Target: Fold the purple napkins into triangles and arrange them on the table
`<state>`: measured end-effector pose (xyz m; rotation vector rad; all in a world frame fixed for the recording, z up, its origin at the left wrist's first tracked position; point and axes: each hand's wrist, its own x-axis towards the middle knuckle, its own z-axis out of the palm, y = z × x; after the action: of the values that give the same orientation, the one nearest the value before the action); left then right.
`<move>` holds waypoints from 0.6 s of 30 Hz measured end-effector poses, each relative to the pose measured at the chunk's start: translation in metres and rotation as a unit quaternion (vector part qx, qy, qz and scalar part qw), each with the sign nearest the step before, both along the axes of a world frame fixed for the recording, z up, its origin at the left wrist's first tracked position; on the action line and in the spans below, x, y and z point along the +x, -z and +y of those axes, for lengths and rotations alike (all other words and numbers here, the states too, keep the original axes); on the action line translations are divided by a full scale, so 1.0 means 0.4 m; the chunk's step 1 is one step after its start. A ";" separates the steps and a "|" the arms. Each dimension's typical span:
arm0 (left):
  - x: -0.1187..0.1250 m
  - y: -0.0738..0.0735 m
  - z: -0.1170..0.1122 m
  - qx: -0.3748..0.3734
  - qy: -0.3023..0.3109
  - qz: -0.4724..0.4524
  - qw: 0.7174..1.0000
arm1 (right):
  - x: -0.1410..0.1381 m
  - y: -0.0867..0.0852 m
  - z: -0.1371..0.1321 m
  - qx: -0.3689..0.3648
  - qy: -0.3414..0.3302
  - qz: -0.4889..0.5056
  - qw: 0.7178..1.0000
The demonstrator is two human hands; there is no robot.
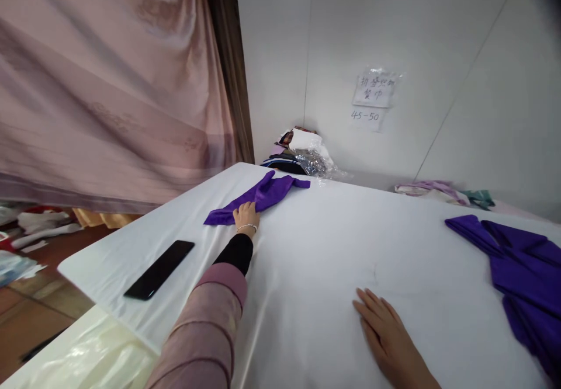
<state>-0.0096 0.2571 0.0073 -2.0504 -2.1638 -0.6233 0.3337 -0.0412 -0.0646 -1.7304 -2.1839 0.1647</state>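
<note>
My left hand [245, 212] reaches far across the white table [307, 260] and rests on a small purple cloth [267, 193] near the table's far left corner; its fingers curl onto the fabric. My right hand [385, 330] lies flat on the white cover near the front, fingers stretched out, holding nothing. A pile of purple cloth [521, 266] lies at the right edge, apart from both hands.
A black phone [160, 269] lies near the table's left edge. Clothes and plastic bags [302, 155] are heaped in the far corner by the wall, more fabric [442, 191] at the back right. A pink curtain [109, 85] hangs on the left.
</note>
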 end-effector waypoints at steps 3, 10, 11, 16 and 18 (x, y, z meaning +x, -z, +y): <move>-0.004 0.007 0.027 -0.013 0.004 0.003 1.000 | 0.000 0.003 -0.003 0.007 0.002 0.012 1.000; -0.008 0.026 0.037 -0.023 0.008 -0.003 1.000 | 0.007 0.011 -0.002 0.021 -0.001 0.010 1.000; -0.009 0.025 0.035 -0.018 0.009 -0.006 1.000 | 0.007 0.011 -0.001 0.022 -0.002 0.010 1.000; -0.005 -0.008 0.021 0.019 0.017 -0.021 0.999 | 0.009 0.012 -0.002 0.030 -0.006 0.018 0.999; 0.005 -0.028 0.013 0.035 0.028 -0.027 0.999 | 0.008 0.013 -0.002 0.032 -0.003 0.022 0.999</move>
<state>-0.0077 0.2623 0.0186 -2.0882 -2.0883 -0.7577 0.3368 -0.0421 -0.0696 -1.6693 -2.1394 0.1315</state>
